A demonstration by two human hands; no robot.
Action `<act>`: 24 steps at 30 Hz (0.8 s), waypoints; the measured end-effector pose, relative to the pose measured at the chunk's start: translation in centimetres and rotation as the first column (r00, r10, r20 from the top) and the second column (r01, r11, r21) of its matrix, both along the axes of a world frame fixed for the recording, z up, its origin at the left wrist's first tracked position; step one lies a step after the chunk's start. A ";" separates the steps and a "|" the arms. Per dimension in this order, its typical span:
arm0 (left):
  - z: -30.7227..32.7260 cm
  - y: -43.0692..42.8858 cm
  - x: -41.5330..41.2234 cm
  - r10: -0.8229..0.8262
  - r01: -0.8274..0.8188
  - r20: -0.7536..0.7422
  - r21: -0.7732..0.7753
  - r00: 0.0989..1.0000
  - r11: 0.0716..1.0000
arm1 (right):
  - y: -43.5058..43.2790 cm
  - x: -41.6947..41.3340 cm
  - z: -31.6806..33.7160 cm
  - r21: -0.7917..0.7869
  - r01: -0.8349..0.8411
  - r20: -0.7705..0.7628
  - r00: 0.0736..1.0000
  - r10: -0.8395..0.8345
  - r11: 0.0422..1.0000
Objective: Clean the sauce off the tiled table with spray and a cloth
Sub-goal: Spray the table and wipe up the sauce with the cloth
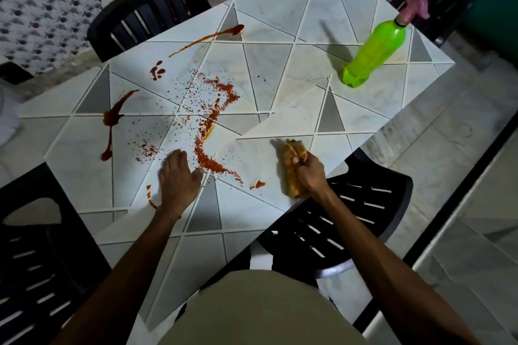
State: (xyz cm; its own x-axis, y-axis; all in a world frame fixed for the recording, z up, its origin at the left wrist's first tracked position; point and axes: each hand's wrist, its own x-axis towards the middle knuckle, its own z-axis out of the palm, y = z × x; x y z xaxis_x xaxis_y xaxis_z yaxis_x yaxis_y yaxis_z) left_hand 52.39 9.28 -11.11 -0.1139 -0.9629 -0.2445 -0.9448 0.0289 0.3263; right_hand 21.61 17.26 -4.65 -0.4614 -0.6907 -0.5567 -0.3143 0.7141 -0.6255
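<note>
Wiping step, judged barely begun: most of sauce (pixel 207 131) unwiped on tiled table (pixel 294 17)

Right hand (pixel 308 173): fingers clenched round yellow-orange cloth (pixel 290 152), bunched into a wad and pressed on tile near table edge; wad poking out past knuckles on far side & below heel of hand on near side

Left hand (pixel 178 176): flat on tabletop, fingers straight & close together, thumb out to side, gripping nothing; prob. bracing

Sauce rel. to fingers: thick crumbly red trail just off left thumb tip, curving away beyond fingertips toward table centre; small blob (pixel 259 184) betw. the two hands, nearer cloth; thin smear beside left wrist; dark splash (pixel 112 117) well out past left little-finger side; long streak (pixel 210 36) far beyond both sets of fingertips

Next move, as judged: drag cloth leftward from under right fingers, across blob, into main trail; calls for firm downward pressure & inward sweep to keep crumbs off edge; prob. also lifting left hand out of path. Drier-looking bits likely wanting more spray first, so a long reach beyond right fingertips

Containers: one only, green spray bottle (pixel 375 56), upright, well beyond right fingertips near far table corner, untouched; pink trigger head (pixel 414 0) blurred. Contents: not readable thru tinted plastic, fill level can't tell
</note>
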 end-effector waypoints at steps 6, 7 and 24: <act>0.9 -0.7 0.6 0.017 -0.023 -0.075 -0.078 0.997 0.997 | -0.4 6.8 -0.7 -0.007 -0.217 0.131 0.968 0.216 0.976; 1.1 -1.2 0.6 0.015 -0.023 -0.081 -0.088 0.997 0.996 | -0.9 7.0 -0.7 -0.017 -0.214 0.143 0.966 0.214 0.977; 2.2 -13.9 0.9 -0.101 0.101 0.037 0.001 0.994 0.995 | -22.6 -4.8 4.0 -0.215 -0.064 -0.228 0.974 0.014 0.975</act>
